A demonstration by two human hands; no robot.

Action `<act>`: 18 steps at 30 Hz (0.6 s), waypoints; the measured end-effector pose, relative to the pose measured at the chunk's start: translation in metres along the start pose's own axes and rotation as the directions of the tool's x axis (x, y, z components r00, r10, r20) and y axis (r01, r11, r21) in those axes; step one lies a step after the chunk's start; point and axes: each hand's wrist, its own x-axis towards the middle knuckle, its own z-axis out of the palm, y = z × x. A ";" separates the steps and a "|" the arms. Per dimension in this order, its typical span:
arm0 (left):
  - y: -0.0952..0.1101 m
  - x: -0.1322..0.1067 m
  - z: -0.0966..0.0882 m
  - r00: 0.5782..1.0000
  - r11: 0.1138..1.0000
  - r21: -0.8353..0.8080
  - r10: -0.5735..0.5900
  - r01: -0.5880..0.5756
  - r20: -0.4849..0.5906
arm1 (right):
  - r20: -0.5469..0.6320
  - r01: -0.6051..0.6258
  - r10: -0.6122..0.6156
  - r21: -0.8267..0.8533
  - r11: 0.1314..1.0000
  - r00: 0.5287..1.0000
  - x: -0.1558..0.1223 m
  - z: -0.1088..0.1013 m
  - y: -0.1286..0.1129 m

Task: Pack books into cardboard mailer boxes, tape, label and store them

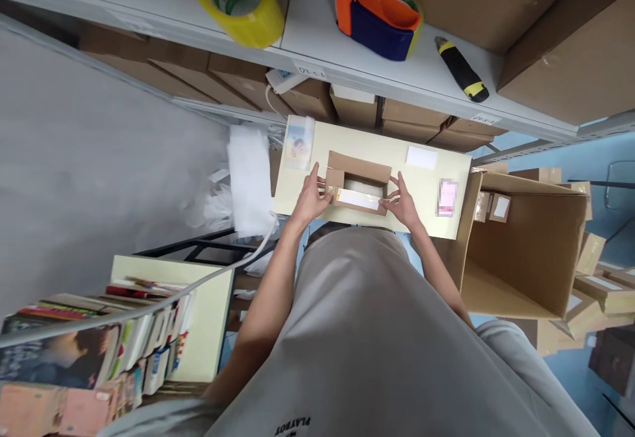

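A small brown cardboard box (360, 167) sits on the pale yellow table with its top open. Its left end flap is folded over the opening, and something white lies partly hidden inside. A white label strip (358, 199) and some clear tape run along the near side. My left hand (311, 197) grips the box's left end, thumb at the near corner and index finger stretched out. At the opposite end, my right hand (401, 204) holds the near right corner between thumb and fingers.
The pale table (297, 189) bears a picture sleeve (299, 143), a white card (421, 157) and a pink card (447, 197). A large open carton (520, 245) stands right. The shelf above holds yellow tape (262, 17), a tape dispenser (377, 24) and a utility knife (461, 70). Books (143, 344) lie left.
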 end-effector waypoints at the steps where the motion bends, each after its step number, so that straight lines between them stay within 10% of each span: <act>1: 0.001 0.002 -0.002 1.000 1.000 0.018 0.003 -0.003 0.025 | 0.004 -0.007 0.007 0.017 1.000 1.000 -0.001 0.000 0.000; 18: 0.017 0.018 -0.014 0.960 0.976 0.019 0.211 -0.218 0.183 | -0.198 -0.003 0.009 0.032 0.999 0.980 -0.021 0.014 0.001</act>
